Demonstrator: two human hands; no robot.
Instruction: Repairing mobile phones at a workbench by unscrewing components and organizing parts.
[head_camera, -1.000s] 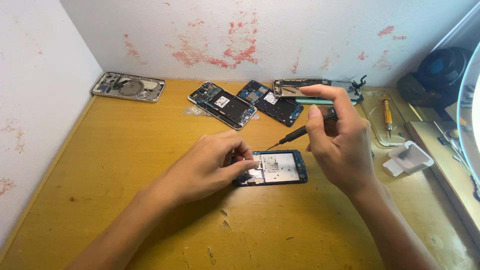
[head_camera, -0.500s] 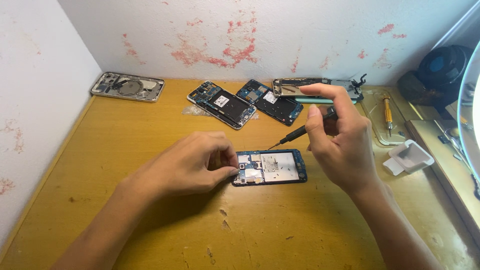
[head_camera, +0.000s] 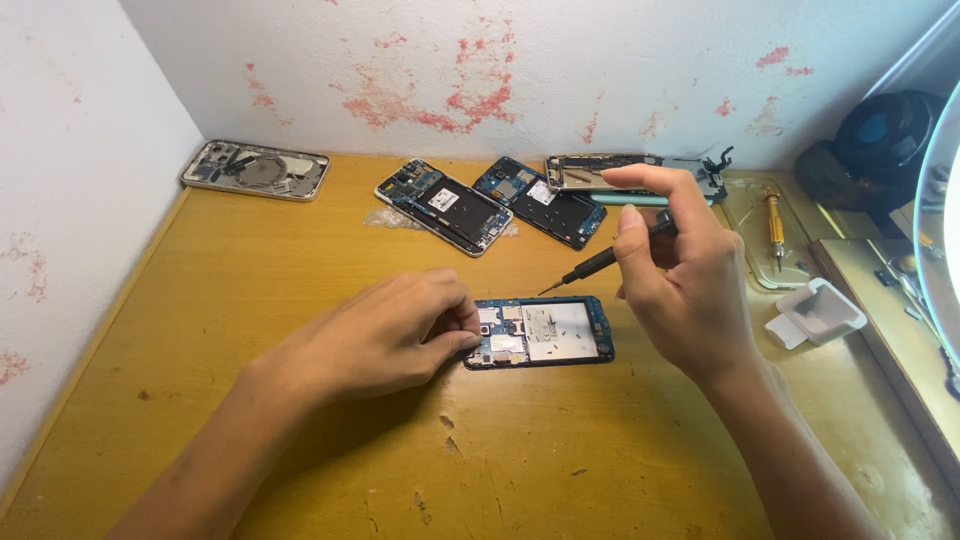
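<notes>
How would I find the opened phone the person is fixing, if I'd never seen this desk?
Start at the yellow wooden desk and look to its middle, between the two hands. There lies the opened phone, flat, with the left hand touching its left end. The other opened phones lie in a row by the back wall; this is the only one lying alone near the person.

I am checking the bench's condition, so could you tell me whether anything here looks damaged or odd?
Yes: the wooden table has gouges and chips near its front edge, and the wall behind shows red patches where its paint has flaked.
</notes>
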